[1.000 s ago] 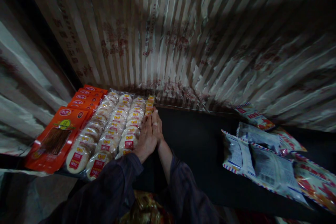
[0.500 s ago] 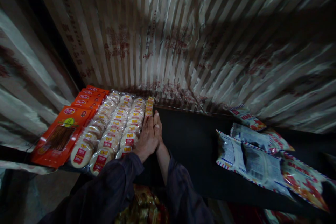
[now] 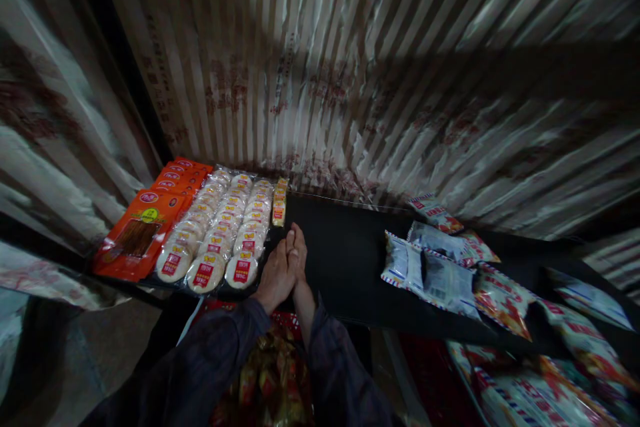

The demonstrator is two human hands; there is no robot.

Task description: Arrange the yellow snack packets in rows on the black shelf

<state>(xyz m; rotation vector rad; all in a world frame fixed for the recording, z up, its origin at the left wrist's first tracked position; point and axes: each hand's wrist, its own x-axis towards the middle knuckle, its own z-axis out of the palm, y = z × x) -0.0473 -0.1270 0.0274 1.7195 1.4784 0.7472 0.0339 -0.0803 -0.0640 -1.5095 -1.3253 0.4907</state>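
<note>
On a dark shelf (image 3: 345, 260), my left hand (image 3: 276, 267) and my right hand (image 3: 299, 255) lie side by side, fingers stretched out and pressed together, holding nothing. They rest just right of three rows of round white cakes in clear wrappers (image 3: 220, 230). A narrow row of small yellow packets (image 3: 279, 201) lies beyond my fingertips. Orange snack packs (image 3: 147, 223) form the leftmost row.
Striped paper (image 3: 320, 67) lines the back and side walls. Loose white, red and blue bags (image 3: 440, 267) lie on the right of the shelf, with more (image 3: 505, 390) lower right. A bag of wrapped goods (image 3: 265, 380) sits below my arms.
My hands have slid back toward the shelf's front edge, away from the yellow packets. The camera has pulled back and shifted right, showing more bags at lower right.
</note>
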